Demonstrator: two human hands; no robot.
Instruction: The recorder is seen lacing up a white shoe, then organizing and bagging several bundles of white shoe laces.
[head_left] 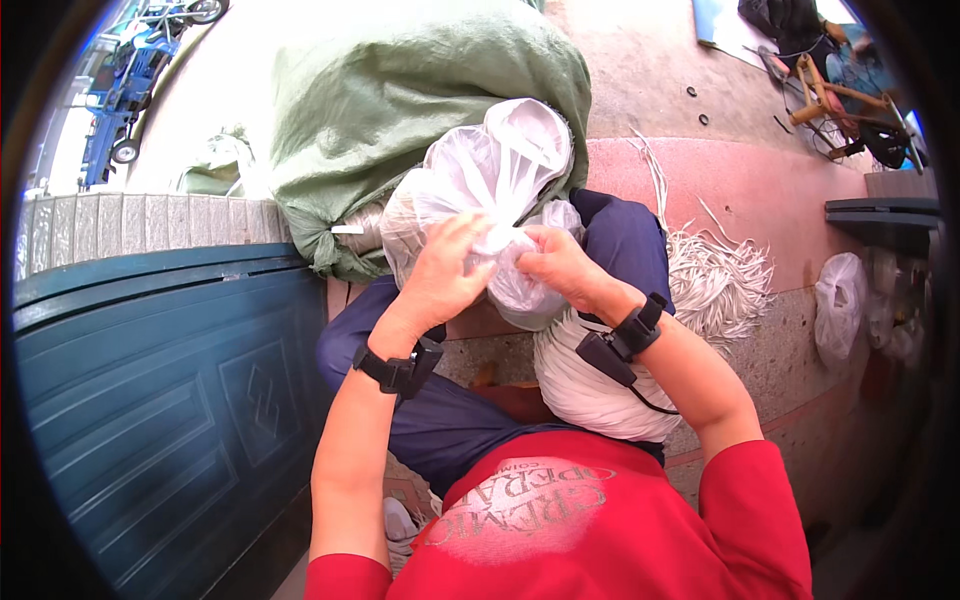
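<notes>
Clear bag is held up over the lap, in front of the green sack. Left hand is closed on the bag's lower part, fingers curled into the plastic. Right hand is pinched on the same bag just beside the left, fingertips touching plastic. A white bundle is seen resting on the lap below the right wrist. Loose white strips are piled on the floor to the right. A blue door is seen at left.
</notes>
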